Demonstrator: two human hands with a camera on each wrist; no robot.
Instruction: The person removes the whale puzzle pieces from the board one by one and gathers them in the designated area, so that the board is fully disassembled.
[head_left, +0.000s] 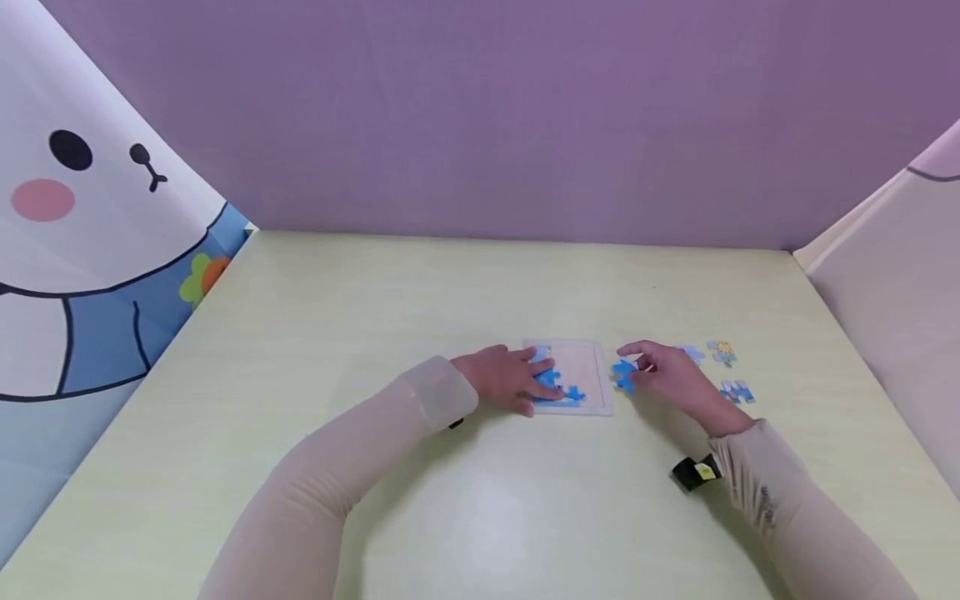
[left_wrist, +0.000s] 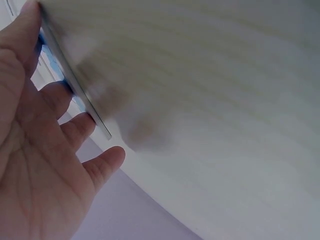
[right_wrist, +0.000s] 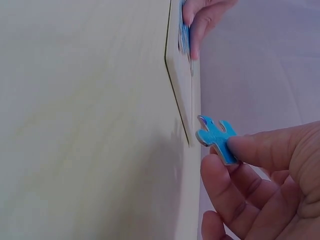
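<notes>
A square puzzle board (head_left: 592,367) lies flat on the table, with blue jigsaw pieces (head_left: 573,393) fitted along its left and near sides. My left hand (head_left: 501,375) rests on the board's left part, fingers spread over the pieces. In the left wrist view its fingertips (left_wrist: 80,125) touch the board's edge. Just right of the board, my right hand (head_left: 671,379) pinches a blue jigsaw piece (right_wrist: 217,137) between thumb and fingers, held above the table.
Beyond the right hand lie loose pieces: one with a yellow flower (head_left: 722,351), a purple and blue one (head_left: 738,392), and a light-blue one (head_left: 692,354) partly hidden by the hand. A purple backdrop (head_left: 510,125) stands along the table's (head_left: 375,283) far edge.
</notes>
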